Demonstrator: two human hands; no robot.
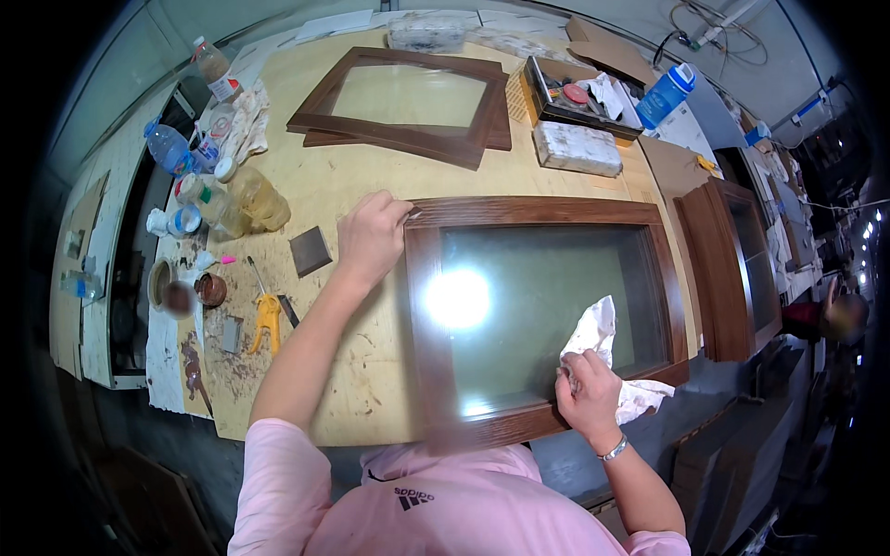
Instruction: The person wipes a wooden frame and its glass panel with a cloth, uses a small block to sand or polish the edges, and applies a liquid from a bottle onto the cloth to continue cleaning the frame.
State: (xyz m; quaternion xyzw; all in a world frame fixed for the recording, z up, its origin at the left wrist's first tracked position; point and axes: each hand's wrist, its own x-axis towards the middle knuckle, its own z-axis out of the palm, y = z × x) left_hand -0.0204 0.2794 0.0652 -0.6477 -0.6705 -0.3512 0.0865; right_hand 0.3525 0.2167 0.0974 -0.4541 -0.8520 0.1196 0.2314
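Observation:
A brown wooden frame with a glass pane (538,213) lies on the bench in front of me, its near edge close to my body. My left hand (373,236) is closed over the frame's far left corner, fingertips on the wood. Bunched in my right hand (590,394) is a white stained cloth (593,332), held at the near right part of the frame. One end of the cloth spreads over the glass, while another hangs past the near rail. A bright light reflects in the left part of the pane.
More glazed frames (371,125) lie stacked at the back. A box of supplies (579,93), a wrapped block (577,148) and a blue bottle (666,95) stand far right. Left are bottles (255,196), a yellow-handled tool (266,320) and a dark square pad (310,251). Stacked frames (718,269) stand right.

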